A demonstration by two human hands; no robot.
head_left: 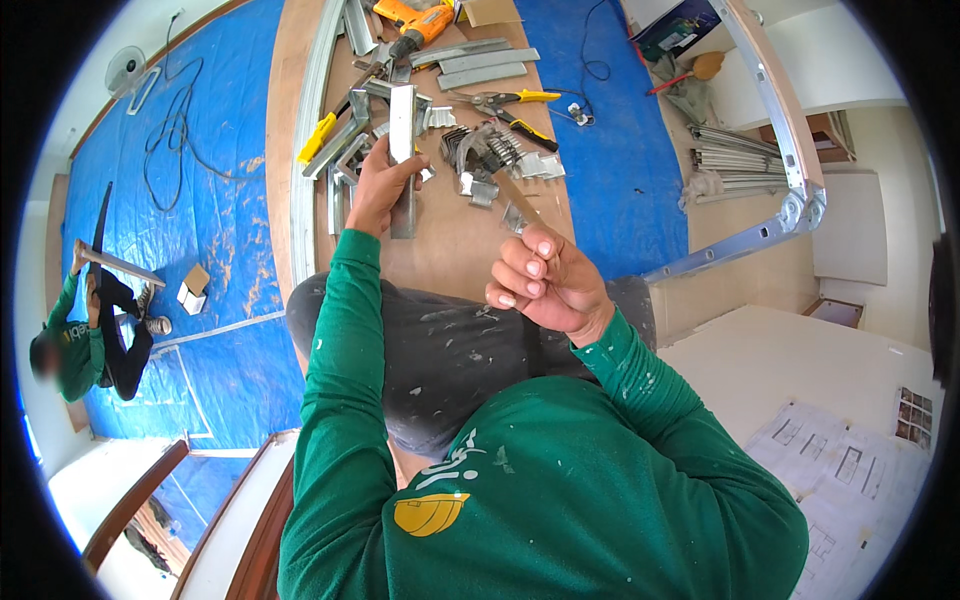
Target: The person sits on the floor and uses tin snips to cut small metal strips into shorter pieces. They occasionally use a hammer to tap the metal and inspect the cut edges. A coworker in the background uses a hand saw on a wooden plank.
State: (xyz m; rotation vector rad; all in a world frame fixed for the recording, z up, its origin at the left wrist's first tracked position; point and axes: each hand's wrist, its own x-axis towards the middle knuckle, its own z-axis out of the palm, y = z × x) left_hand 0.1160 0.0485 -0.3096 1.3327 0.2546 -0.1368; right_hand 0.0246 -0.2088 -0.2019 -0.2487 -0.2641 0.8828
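My left hand [376, 188] is closed around a short length of silvery metal channel [402, 118], which points away from me over the wooden board. A second grey metal strip [403, 212] shows just below those fingers. My right hand [552, 278], fingers curled, grips a thin, flat, brownish strip [518, 198] that slants up and left; its exact kind is unclear. Beyond it lie a pile of small bent metal brackets [485, 150] and snips with yellow-and-black handles [515, 112]. Cut channel pieces [350, 140] crowd beside my left hand.
An orange drill [420, 28] rests at the board's far end, near flat metal strips [488, 66]. An aluminium ladder [720, 250] stands on the right. A seated person [85, 335] works on blue sheeting [215, 210] at left. Paper drawings [820, 450] lie at lower right.
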